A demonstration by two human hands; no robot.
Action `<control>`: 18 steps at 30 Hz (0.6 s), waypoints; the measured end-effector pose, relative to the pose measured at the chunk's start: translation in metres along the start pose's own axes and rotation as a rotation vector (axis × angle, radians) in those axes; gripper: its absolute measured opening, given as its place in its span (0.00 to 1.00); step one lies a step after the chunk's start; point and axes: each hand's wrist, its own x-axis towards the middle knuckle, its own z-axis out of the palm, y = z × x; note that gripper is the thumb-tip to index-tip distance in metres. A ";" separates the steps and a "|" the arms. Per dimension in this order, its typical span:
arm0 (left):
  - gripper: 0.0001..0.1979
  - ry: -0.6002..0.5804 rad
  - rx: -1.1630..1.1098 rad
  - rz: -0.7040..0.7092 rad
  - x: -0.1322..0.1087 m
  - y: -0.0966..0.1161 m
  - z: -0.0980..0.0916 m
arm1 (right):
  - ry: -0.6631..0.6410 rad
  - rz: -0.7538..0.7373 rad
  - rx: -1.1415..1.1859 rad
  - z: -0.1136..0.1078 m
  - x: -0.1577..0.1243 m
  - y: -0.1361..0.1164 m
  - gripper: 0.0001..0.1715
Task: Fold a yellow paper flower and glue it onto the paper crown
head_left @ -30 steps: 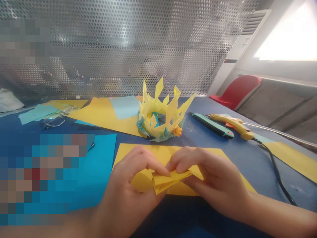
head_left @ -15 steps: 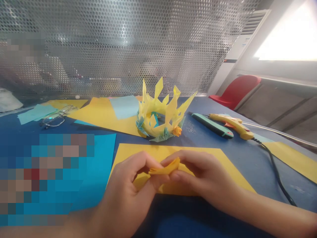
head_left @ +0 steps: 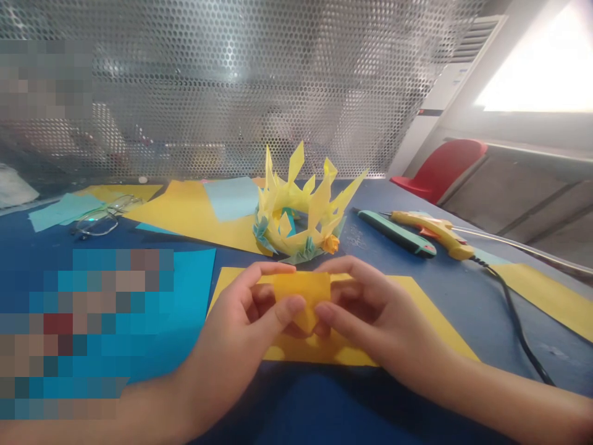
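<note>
- Ahead of me, a spiky yellow paper crown point(head_left: 319, 213), trimmed with blue-green pieces and an orange flower point(head_left: 330, 244), stands on the blue surface point(head_left: 306, 408).
- To my right, a green-and-black utility knife point(head_left: 398, 233) lies beside a yellow glue gun point(head_left: 428, 228), its black cord point(head_left: 516, 315) running towards me.
- Beyond them I see a red chair point(head_left: 447, 164).
- On my left, eyeglasses point(head_left: 96, 225) lie by pale green papers point(head_left: 65, 211).
- A perforated metal screen point(head_left: 231, 93) rises behind everything.
</note>
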 end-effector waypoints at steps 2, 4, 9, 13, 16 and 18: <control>0.23 0.006 -0.059 -0.014 0.001 0.000 0.000 | -0.005 -0.017 0.051 -0.001 0.000 0.001 0.18; 0.24 0.018 -0.099 -0.013 0.001 0.001 0.000 | -0.012 -0.077 0.031 -0.002 0.001 0.001 0.22; 0.19 0.034 -0.058 -0.002 0.003 0.000 0.001 | 0.057 -0.386 -0.311 -0.002 0.002 0.000 0.12; 0.26 0.095 0.014 -0.038 0.004 -0.004 -0.001 | 0.089 -0.434 -0.416 -0.002 0.003 -0.001 0.07; 0.25 0.145 0.018 -0.031 0.004 -0.006 -0.002 | 0.111 -0.357 -0.393 -0.002 0.004 -0.003 0.06; 0.19 0.142 -0.020 -0.023 0.003 -0.006 -0.002 | 0.141 -0.306 -0.365 -0.002 0.005 -0.004 0.05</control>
